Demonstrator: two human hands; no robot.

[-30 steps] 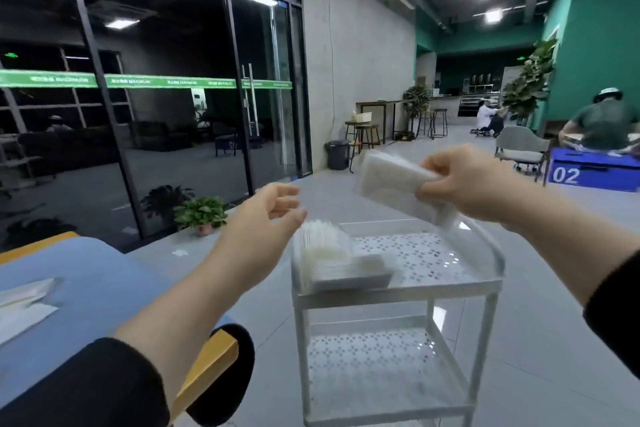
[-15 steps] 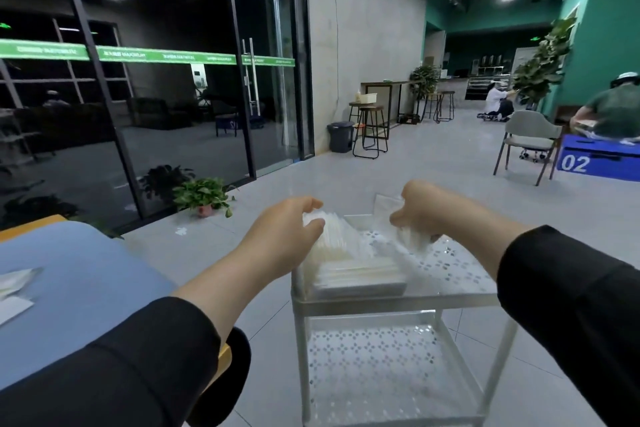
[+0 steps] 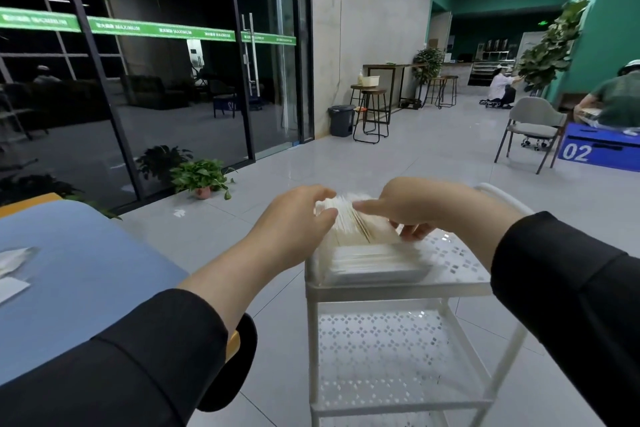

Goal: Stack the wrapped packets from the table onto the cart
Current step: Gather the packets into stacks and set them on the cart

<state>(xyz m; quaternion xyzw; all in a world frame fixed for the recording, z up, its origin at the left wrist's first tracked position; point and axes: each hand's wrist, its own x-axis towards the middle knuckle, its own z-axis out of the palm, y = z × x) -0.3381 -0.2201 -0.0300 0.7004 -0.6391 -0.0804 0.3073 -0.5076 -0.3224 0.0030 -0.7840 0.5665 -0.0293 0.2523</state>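
- The white cart [image 3: 398, 288] stands at the lower centre of the frame, with a pile of wrapped packets [image 3: 374, 262] on its top shelf.
- The left hand [image 3: 298, 218] touches the upright packets [image 3: 346, 218] from the left, fingers gently bent.
- The right hand [image 3: 415, 208] presses them from the right, thumb stretched out.
- Two more packets [image 3: 14, 270] lie on the blue table [image 3: 86, 270], at the left edge.

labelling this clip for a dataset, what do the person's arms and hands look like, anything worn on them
Both arms wear long black sleeves, pushed up so the forearms are bare. The left sleeve ends in a plain cuff partway up the forearm; the right sleeve ends likewise. The left hand and right hand are bare: no gloves, rings, watch or bands visible. No logos or markings show on the fabric.
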